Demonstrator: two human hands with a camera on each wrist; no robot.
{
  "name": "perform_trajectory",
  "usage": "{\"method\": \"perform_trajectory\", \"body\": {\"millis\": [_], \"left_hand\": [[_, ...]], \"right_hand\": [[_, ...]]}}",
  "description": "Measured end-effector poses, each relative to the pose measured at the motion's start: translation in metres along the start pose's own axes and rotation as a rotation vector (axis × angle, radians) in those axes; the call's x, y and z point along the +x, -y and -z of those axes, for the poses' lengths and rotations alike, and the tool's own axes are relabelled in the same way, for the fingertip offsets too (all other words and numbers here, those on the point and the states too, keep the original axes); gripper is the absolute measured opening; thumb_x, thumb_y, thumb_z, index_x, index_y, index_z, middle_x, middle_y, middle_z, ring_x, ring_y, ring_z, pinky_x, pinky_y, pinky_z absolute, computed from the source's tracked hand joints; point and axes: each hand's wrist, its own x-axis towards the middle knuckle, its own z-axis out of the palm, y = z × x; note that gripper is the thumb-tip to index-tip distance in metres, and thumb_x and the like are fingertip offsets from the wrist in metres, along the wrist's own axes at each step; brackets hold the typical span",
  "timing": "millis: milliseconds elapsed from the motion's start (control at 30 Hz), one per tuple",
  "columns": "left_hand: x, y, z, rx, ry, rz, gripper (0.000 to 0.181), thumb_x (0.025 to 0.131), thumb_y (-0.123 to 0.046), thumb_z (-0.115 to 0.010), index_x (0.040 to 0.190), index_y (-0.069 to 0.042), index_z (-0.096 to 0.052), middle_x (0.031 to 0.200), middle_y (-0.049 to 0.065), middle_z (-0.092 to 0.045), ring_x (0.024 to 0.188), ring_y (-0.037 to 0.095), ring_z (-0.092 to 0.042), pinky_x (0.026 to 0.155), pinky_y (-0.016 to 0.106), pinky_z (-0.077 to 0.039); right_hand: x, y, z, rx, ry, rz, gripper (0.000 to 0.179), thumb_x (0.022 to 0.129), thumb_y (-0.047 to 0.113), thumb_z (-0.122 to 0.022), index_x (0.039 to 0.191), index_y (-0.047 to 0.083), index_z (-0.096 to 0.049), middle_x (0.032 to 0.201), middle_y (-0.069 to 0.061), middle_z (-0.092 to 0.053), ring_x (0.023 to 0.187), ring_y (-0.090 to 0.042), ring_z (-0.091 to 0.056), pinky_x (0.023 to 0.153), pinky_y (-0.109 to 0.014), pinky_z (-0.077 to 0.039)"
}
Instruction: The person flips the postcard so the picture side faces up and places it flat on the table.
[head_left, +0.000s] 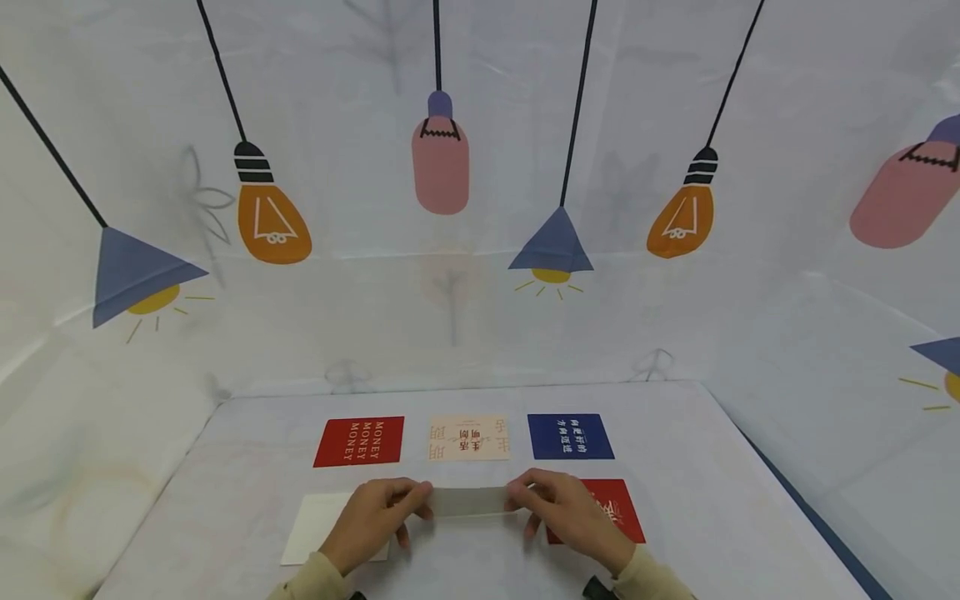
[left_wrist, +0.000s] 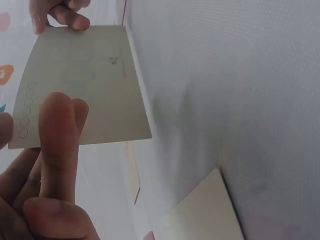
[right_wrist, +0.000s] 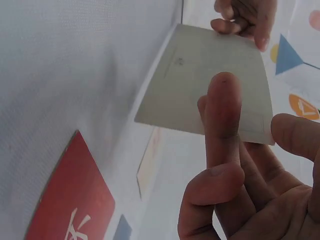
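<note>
Between my two hands a postcard (head_left: 471, 501) is held up off the table by its short ends. My left hand (head_left: 375, 515) pinches one end with thumb and fingers, and my right hand (head_left: 570, 512) pinches the other. Its pale side shows in the left wrist view, with a row of small circles along one edge of the postcard (left_wrist: 105, 75) and a small printed mark. A blank off-white card (head_left: 318, 518) lies partly under my left hand. Beneath my right hand lies a red card (head_left: 617, 506) with white writing, partly covered.
Farther back on the white table (head_left: 465, 575), a row of cards lies flat: a red MONEY card (head_left: 341, 443), a cream card (head_left: 491, 446) and a blue card (head_left: 543, 437). White sheeting (head_left: 480, 325) printed with hanging lamps rises behind and at both sides.
</note>
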Motion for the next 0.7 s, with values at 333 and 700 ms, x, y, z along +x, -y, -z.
{"method": "perform_trajectory", "body": {"millis": [333,700], "left_hand": [[-0.01,-0.002,0.002,0.174,-0.051,-0.055,0.039,0.09,-0.05,-0.073,0.115,-0.021,-0.077,0.092,-0.008,-0.069,0.06,0.011,-0.058,0.054,0.026,-0.048],[-0.014,0.009,-0.009,0.39,-0.066,-0.125,0.04,0.084,-0.046,-0.081,0.114,-0.019,-0.078,0.081,-0.017,-0.059,0.066,0.004,-0.05,0.062,0.021,-0.049]], "right_hand": [[-0.009,-0.002,-0.001,-0.172,-0.001,0.078,0.027,0.098,0.038,-0.067,0.12,0.023,-0.074,0.093,0.003,-0.074,0.068,-0.017,-0.068,0.055,-0.027,-0.052],[-0.012,-0.009,-0.012,-0.374,-0.03,0.114,0.028,0.09,0.031,-0.078,0.117,0.021,-0.077,0.102,0.013,-0.073,0.068,-0.002,-0.058,0.063,-0.022,-0.052]]}}
